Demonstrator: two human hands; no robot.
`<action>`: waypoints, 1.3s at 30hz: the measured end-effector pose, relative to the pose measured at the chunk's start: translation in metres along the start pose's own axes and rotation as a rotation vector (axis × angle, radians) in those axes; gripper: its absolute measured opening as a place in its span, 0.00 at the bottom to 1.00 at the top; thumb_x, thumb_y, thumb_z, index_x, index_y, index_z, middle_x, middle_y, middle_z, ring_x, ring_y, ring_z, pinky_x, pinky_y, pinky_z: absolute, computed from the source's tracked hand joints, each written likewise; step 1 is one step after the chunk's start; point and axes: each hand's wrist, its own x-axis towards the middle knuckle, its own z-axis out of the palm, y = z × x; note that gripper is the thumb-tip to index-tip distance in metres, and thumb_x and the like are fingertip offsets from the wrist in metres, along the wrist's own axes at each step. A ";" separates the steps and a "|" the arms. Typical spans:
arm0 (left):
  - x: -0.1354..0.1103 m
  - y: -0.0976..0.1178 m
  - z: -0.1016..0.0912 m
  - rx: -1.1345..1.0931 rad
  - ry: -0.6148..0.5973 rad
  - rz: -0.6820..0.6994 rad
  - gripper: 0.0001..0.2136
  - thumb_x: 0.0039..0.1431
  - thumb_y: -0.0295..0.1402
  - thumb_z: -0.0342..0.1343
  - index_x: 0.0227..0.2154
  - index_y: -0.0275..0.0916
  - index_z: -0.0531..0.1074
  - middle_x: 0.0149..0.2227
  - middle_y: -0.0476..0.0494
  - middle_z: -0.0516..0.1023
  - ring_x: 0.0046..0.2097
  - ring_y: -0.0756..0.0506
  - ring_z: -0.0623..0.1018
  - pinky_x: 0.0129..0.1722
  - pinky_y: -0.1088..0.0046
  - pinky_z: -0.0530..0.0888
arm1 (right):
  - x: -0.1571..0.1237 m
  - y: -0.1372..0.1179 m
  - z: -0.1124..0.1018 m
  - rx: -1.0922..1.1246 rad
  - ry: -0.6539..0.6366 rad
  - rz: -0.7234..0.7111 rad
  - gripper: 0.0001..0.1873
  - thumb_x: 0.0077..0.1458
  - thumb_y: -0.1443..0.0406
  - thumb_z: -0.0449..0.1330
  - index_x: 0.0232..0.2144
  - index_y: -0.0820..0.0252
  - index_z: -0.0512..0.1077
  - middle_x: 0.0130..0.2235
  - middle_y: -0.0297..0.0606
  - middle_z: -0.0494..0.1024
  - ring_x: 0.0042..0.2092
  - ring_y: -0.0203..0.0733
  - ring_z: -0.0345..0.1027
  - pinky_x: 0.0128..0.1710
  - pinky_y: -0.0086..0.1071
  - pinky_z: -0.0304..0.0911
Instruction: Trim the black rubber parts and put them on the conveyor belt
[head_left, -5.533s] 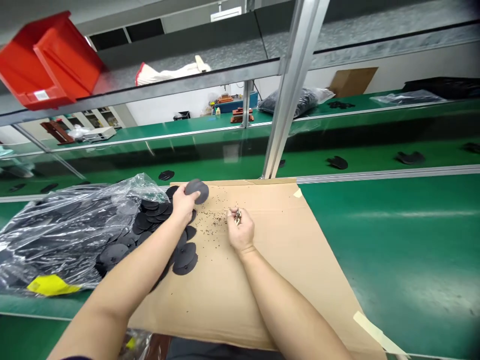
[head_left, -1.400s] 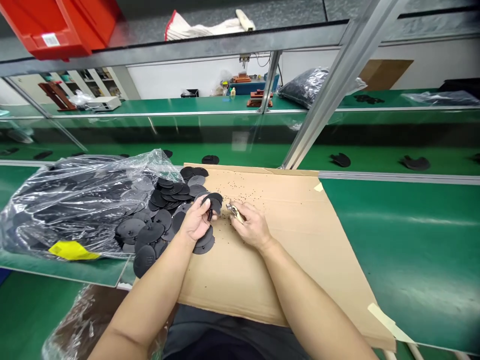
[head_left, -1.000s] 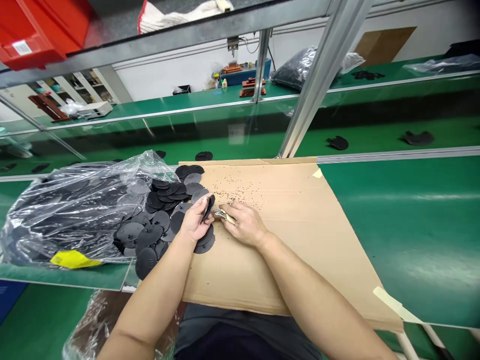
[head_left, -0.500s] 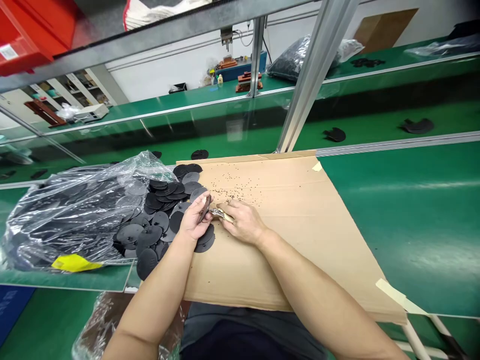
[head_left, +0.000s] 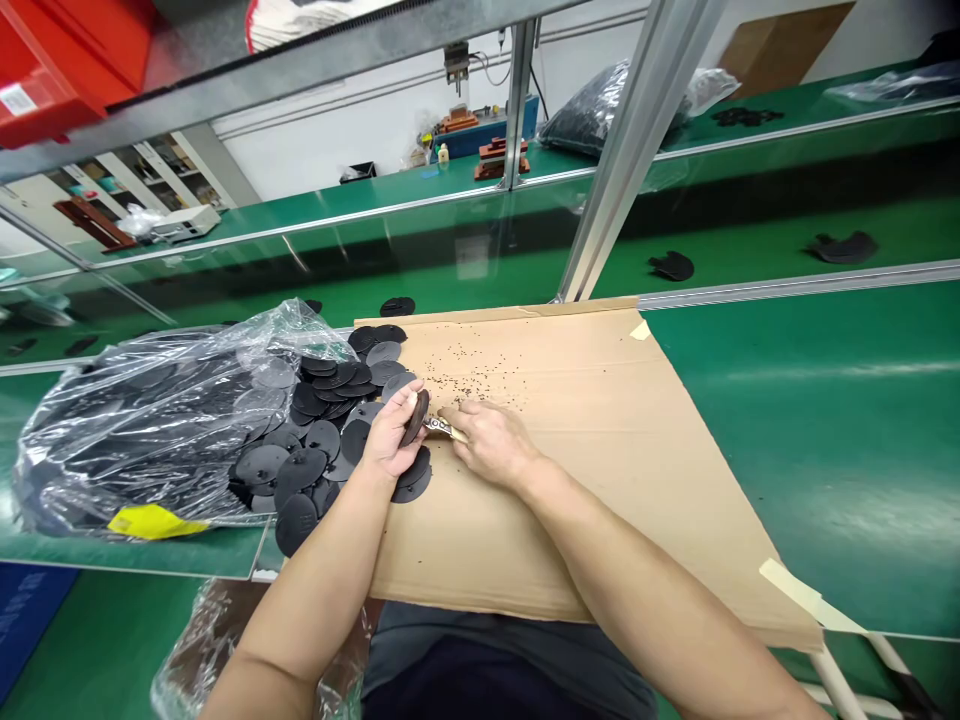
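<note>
My left hand (head_left: 390, 440) grips a round black plastic disc (head_left: 415, 417), held almost on edge over the cardboard sheet (head_left: 570, 450). My right hand (head_left: 489, 445) is closed round a small metal cutter (head_left: 441, 428), whose tip touches the disc's rim. Both hands meet near the cardboard's left side. A heap of several black discs (head_left: 322, 425) spills from a clear plastic bag (head_left: 142, 420) just left of my left hand. Tiny dark trimmings (head_left: 469, 370) speckle the cardboard beyond my hands.
A slanted metal post (head_left: 622, 170) rises behind the cardboard. Black parts (head_left: 671, 266) lie on the green conveyor belt (head_left: 750, 240) farther back. A red bin (head_left: 52, 50) sits on the upper shelf at top left. A second plastic bag (head_left: 202, 650) hangs below the bench edge.
My left hand set one disc aside and picked another, turning it from flat to nearly on edge. My right hand brought the cutter's tip to its rim. The view shifted slightly.
</note>
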 end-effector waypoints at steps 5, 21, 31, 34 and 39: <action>-0.001 0.000 0.001 0.025 0.025 0.006 0.17 0.48 0.29 0.64 0.43 0.37 0.73 0.31 0.48 0.75 0.22 0.57 0.69 0.17 0.84 0.64 | 0.000 -0.001 0.000 -0.042 -0.040 0.033 0.14 0.51 0.68 0.56 0.41 0.51 0.72 0.35 0.38 0.75 0.35 0.44 0.68 0.34 0.33 0.59; 0.002 0.010 0.002 -0.141 0.030 0.057 0.13 0.51 0.28 0.62 0.41 0.39 0.72 0.32 0.48 0.74 0.23 0.57 0.67 0.18 0.83 0.62 | -0.002 0.003 0.012 0.241 0.213 0.028 0.13 0.54 0.68 0.55 0.43 0.57 0.72 0.36 0.39 0.75 0.38 0.42 0.67 0.41 0.32 0.62; 0.009 0.014 -0.006 -0.259 0.079 0.154 0.13 0.49 0.23 0.62 0.38 0.39 0.71 0.31 0.50 0.75 0.31 0.53 0.74 0.30 0.79 0.70 | 0.000 -0.030 0.021 0.223 -0.130 -0.382 0.18 0.54 0.68 0.56 0.48 0.57 0.69 0.51 0.41 0.73 0.42 0.43 0.63 0.44 0.37 0.58; 0.010 0.015 -0.008 -0.284 0.096 0.164 0.14 0.45 0.22 0.63 0.36 0.40 0.71 0.27 0.54 0.71 0.25 0.56 0.68 0.23 0.82 0.63 | 0.002 -0.036 0.027 0.166 -0.161 -0.371 0.17 0.55 0.67 0.56 0.48 0.56 0.70 0.49 0.39 0.74 0.42 0.44 0.62 0.43 0.37 0.56; 0.011 0.014 -0.006 -0.270 0.120 0.169 0.14 0.44 0.22 0.64 0.34 0.38 0.70 0.27 0.53 0.70 0.26 0.57 0.69 0.25 0.82 0.65 | 0.003 -0.035 0.032 0.125 -0.153 -0.398 0.17 0.54 0.68 0.57 0.48 0.56 0.69 0.41 0.38 0.76 0.40 0.44 0.61 0.41 0.36 0.54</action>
